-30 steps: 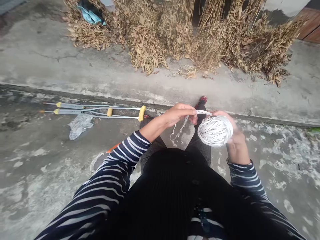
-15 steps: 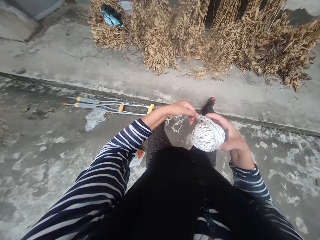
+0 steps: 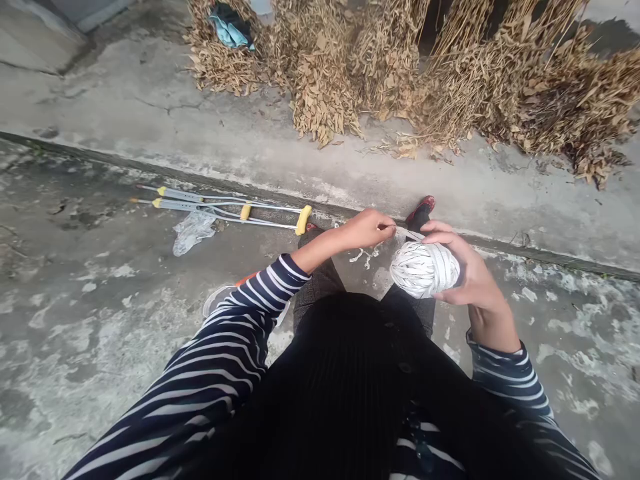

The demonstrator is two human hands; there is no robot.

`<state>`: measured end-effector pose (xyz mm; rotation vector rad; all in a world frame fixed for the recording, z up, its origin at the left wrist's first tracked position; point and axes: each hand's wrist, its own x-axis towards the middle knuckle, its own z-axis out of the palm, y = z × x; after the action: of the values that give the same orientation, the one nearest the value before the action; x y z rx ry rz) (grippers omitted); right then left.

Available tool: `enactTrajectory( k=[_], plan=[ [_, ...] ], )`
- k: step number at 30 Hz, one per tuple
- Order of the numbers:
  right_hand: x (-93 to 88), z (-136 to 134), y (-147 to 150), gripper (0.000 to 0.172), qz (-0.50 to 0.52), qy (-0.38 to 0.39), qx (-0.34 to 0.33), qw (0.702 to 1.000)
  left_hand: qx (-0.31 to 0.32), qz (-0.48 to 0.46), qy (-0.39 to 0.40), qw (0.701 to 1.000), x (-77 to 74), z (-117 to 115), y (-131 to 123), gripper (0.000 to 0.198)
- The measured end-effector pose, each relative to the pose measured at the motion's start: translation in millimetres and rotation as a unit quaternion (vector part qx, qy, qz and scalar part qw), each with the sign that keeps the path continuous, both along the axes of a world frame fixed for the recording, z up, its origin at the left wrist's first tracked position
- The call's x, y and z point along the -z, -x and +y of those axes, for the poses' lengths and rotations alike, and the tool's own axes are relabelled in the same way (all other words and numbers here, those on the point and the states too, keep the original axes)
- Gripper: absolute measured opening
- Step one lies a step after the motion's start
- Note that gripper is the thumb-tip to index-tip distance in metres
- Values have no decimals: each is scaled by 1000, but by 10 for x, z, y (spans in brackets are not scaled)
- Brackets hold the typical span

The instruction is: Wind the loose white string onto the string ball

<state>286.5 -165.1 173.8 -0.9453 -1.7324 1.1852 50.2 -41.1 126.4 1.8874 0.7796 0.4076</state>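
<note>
A ball of white strip with dark flecks is in my right hand, whose fingers and thumb curve round its right side. From the top of the ball a flat length of the strip runs left to my left hand. The fingers of my left hand are closed on that strip, with the palm hidden from view. Just below the left hand, a loose curly piece of white strip shows against the ground between my legs.
Two crutches with yellow pads lie at the left beside a crumpled clear plastic bag. Dry stalks and leaves are heaped along the raised concrete ledge. A teal and black cloth rests on them. A grey and orange item shows behind my left sleeve.
The ball has shifted slightly right with my right hand, and its fingers have spread a little. My left hand has turned and closed more tightly. More of the grey and orange item shows.
</note>
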Motion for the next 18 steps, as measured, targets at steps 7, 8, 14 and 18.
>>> enactTrajectory(
  k=[7, 8, 14, 18],
  plan=[
    [-22, -3, 40, 71, 21, -2, 0, 1000, -38, -39, 134, 989, 197, 5, -59, 16],
    [-36, -8, 37, 70, 21, -3, 2, 1000, -33, -45, 156, 986, 219, 24, -59, 15],
    [-105, -54, -33, 70, 43, -9, 27, 999, -51, -88, 201, 974, 391, 129, 30, 12],
    [-84, -83, -81, 71, 75, 0, 69, 995, -64, -104, 205, 971, 439, 188, 218, 19]
  ],
)
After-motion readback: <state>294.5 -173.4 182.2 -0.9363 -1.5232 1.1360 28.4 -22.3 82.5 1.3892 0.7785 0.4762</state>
